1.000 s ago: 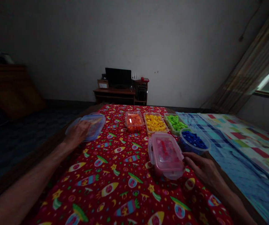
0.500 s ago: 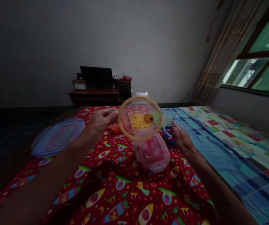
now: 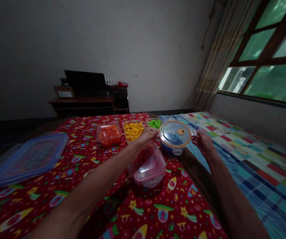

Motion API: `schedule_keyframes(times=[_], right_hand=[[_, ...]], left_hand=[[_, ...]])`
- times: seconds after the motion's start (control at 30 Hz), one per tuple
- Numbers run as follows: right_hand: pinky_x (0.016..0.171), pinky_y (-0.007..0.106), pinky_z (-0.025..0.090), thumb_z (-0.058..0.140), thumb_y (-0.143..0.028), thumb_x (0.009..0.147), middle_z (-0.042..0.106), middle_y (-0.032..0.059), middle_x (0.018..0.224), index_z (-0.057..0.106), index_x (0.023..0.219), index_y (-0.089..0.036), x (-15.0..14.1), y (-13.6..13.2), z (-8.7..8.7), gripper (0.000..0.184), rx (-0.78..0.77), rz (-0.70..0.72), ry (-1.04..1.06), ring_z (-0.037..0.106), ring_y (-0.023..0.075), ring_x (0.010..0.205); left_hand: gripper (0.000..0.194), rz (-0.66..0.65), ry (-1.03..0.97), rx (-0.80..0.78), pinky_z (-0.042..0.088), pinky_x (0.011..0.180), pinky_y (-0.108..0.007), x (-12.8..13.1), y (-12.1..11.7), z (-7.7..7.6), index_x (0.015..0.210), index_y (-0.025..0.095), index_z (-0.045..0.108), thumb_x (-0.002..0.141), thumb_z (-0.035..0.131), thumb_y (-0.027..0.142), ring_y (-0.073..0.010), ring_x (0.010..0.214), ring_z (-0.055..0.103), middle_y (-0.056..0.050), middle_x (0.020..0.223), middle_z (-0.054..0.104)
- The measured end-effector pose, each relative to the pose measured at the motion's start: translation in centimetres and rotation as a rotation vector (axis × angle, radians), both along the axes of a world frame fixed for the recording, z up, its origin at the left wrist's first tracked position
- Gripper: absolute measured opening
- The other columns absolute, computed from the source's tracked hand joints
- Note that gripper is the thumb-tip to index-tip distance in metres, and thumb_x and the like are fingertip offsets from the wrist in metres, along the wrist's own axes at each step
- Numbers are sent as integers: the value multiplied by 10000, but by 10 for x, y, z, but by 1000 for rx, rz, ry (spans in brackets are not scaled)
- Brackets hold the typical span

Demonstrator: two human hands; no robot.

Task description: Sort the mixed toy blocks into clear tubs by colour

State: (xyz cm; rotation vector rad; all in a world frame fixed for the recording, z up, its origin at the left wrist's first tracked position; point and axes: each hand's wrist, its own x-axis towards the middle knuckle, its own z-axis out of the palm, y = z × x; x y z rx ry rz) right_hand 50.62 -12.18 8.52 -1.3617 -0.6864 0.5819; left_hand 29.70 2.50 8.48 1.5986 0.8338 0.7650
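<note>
A round clear lid (image 3: 170, 133) with an orange seal and a small orange plug rests over, or just above, a container of blue pieces (image 3: 166, 149). My left hand (image 3: 149, 133) pinches the lid's left edge. My right hand (image 3: 204, 141) has its fingers closed at the clear clip flap on the lid's right side. Whether the lid sits fully on the rim is hard to make out. Nearer to me, partly behind my left forearm, a container with a pink-rimmed clear lid (image 3: 149, 167) stands on the red patterned cloth.
Open clear boxes hold orange pieces (image 3: 108, 132), yellow pieces (image 3: 133, 130) and green pieces (image 3: 155, 123) along the back. Flat blue-rimmed lids (image 3: 30, 159) lie at the left. A blue checked cloth (image 3: 235, 172) covers the right side; a desk with a monitor (image 3: 85, 86) stands behind.
Both hands have carried the round lid right and down, from upright in mid-air to lying flat over the container of blue pieces. The view has turned to the right.
</note>
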Motion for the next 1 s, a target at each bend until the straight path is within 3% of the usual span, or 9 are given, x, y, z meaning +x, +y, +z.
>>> schedule_keyframes(times=[0.17,0.3,0.47,0.67,0.83,1.0], right_hand=[[472,202,396,584,-299,681,535,-8,520,594,622,-143,14,24,-18,167,-305,-59,-313,476,88,463],[461,219,340,525,-244,696,520,2,457,602,536,-142,24,37,-25,205,-487,-97,-544,480,111,453],[459,206,365,515,-254,717,569,24,488,621,565,-137,26,41,-32,219,-495,-25,-498,515,113,467],[473,175,419,500,-289,746,608,8,577,676,732,-130,26,46,-38,238,-383,71,-412,535,95,507],[445,187,391,536,-276,719,559,-11,495,672,694,-118,30,52,-38,209,-378,59,-415,515,105,469],[447,196,415,560,-267,698,560,-14,484,643,653,-130,31,54,-39,166,-382,67,-358,507,99,442]], left_hand=[[187,-33,175,85,374,439,-181,9,7,-7,548,110,598,652,644,259,-100,475,524,-11,497,564],[174,-39,324,141,352,437,-192,11,12,-8,491,119,590,646,612,195,-109,448,507,4,431,516],[251,-17,433,229,319,462,-201,16,14,-7,423,137,564,659,613,210,-121,489,491,23,376,426],[292,28,456,222,335,475,-217,27,16,-14,465,146,590,725,615,276,-134,498,511,0,413,493],[338,102,448,202,356,485,-232,31,28,-25,443,161,565,728,643,325,-169,528,555,-28,411,498],[367,87,436,171,359,472,-225,37,35,-32,459,160,557,718,661,400,-165,521,562,-28,407,504]])
